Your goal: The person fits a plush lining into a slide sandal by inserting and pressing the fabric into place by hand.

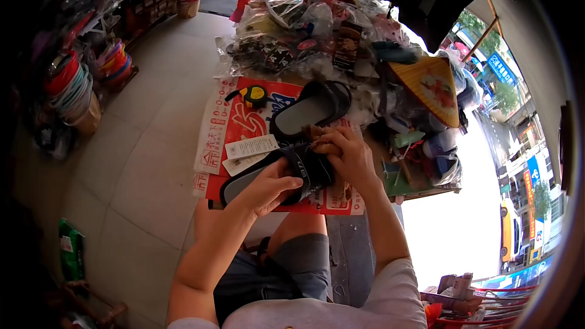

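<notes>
My left hand [268, 187] grips a black slide sandal [244, 184] by its strap, fingers under the strap and thumb toward me. At the strap's far right side, my right hand [347, 153] is closed on a crumpled brown wad [322, 139], cloth or paper, I cannot tell which. The wad touches or nearly touches the sandal. Just beyond lies the matching slide sandal [308, 113], its grey insole facing up. White paper tags [251, 146] rest between the two sandals. Under them is a red and white printed plastic bag [213, 125].
A yellow and black tape measure [255, 95] lies on the bag's far left. Plastic-wrapped goods [286, 30] are heaped behind, with a woven conical hat [429, 88] at right. Stacked basins [73, 88] stand on the floor at left. A street with a yellow vehicle [509, 231] is at right.
</notes>
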A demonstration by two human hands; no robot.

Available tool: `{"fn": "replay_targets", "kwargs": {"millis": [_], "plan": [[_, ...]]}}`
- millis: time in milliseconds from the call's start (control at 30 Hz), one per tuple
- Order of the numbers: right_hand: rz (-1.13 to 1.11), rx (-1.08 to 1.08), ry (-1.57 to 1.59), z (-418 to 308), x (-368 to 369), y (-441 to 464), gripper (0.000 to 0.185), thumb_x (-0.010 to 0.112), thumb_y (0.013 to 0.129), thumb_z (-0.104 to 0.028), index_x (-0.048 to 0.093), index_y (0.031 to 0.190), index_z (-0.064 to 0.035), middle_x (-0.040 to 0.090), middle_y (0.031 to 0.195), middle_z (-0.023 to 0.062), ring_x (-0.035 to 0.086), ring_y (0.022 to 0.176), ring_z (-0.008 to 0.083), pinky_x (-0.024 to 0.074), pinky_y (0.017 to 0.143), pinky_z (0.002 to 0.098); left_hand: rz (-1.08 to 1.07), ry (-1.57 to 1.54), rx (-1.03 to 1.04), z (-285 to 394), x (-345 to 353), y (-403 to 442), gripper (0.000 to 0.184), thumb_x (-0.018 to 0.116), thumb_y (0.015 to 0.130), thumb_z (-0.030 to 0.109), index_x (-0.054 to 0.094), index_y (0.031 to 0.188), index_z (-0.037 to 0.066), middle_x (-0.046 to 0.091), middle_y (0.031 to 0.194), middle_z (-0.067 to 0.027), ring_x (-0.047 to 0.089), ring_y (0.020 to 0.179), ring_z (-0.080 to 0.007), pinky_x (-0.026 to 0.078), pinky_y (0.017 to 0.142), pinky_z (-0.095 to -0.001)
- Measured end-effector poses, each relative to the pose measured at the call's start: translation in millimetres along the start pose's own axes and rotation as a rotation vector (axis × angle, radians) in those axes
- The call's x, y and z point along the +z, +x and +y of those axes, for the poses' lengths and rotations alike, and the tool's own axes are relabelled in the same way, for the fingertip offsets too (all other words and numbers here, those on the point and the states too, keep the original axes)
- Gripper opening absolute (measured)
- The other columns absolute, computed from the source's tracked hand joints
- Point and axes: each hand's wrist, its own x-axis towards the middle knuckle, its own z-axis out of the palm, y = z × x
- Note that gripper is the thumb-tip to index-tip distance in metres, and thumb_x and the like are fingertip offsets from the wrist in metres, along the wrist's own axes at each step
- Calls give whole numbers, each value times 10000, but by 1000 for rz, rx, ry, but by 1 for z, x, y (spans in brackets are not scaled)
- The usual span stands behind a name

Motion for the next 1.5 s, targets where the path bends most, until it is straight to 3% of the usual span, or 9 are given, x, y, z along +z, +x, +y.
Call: {"fn": "replay_targets", "kwargs": {"millis": [100, 167, 367, 567, 767, 1100, 1200, 1267, 1500], "plan": [[26, 101, -67, -9, -10, 4, 403, 753, 742, -115, 695, 1141, -120, 641, 1198, 120, 637, 1073, 358, 526, 893, 441, 21, -5, -3, 7, -3, -2, 676, 691, 886, 38, 369, 1481, 14, 560, 1327, -132, 591, 1226, -230, 503, 1065, -376], [188, -67, -32, -34, -20, 5, 389, 758, 733, -129, 695, 1117, -122, 640, 1188, 114, 637, 1064, 349, 526, 885, 441, 32, -45, -4, -2, 1, -2, 645, 687, 872, 10, 400, 1450, 18, 570, 1299, -118, 598, 1214, -220, 530, 1031, -367], [128, -194, 123, -44, 33, 15, 366, 744, 738, -79, 699, 1096, -140, 641, 1166, 98, 653, 1002, 333, 543, 852, 431, 56, -44, 36, -1, -6, -1, 636, 644, 885, -23, 398, 1469, 39, 583, 1301, -102, 609, 1186, -189, 530, 1024, -334], [23, 69, -32, -9, -2, 15, 375, 748, 738, -85, 685, 1107, -83, 650, 1130, 114, 651, 1007, 348, 529, 835, 439, 23, -46, -9, 3, -1, 0, 663, 673, 877, -3, 392, 1476, 42, 590, 1268, -98, 610, 1181, -195, 535, 1019, -341], [174, -214, 117, -62, 13, 28, 342, 747, 725, -88, 694, 1063, -101, 652, 1168, 118, 650, 1020, 353, 530, 858, 444, 39, -45, -13, 1, -2, -4, 660, 663, 870, -27, 383, 1464, 39, 552, 1296, -101, 598, 1189, -206, 530, 1027, -354], [-91, 205, 104, -17, -6, 11, 355, 712, 759, -85, 701, 1114, -100, 659, 1132, 117, 651, 1032, 360, 537, 855, 426, 29, -44, -24, 3, 1, -5, 651, 657, 883, -18, 385, 1473, 24, 554, 1347, -127, 568, 1250, -207, 506, 1053, -340], [31, 112, 114, -43, -12, 17, 412, 703, 749, -48, 695, 1155, -122, 650, 1193, 126, 647, 1088, 363, 533, 903, 406, 33, -63, -33, 2, 1, -3, 649, 646, 885, -26, 383, 1477, 25, 555, 1338, -123, 572, 1243, -207, 510, 1049, -347], [92, -179, 195, -60, 2, 24, 362, 708, 765, -103, 699, 1125, -139, 657, 1166, 108, 666, 1000, 356, 548, 837, 434, 17, -52, -11, -2, -4, -2, 652, 633, 886, -39, 382, 1483, 39, 557, 1321, -111, 575, 1233, -201, 509, 1050, -354], [40, 110, 128, -15, 17, 15, 331, 692, 781, -79, 688, 1107, -139, 652, 1147, 87, 673, 990, 336, 552, 833, 425, 18, -72, -11, -3, -5, -4, 614, 662, 880, -35, 422, 1440, 43, 583, 1257, -94, 615, 1144, -208, 528, 1013, -359]]}}
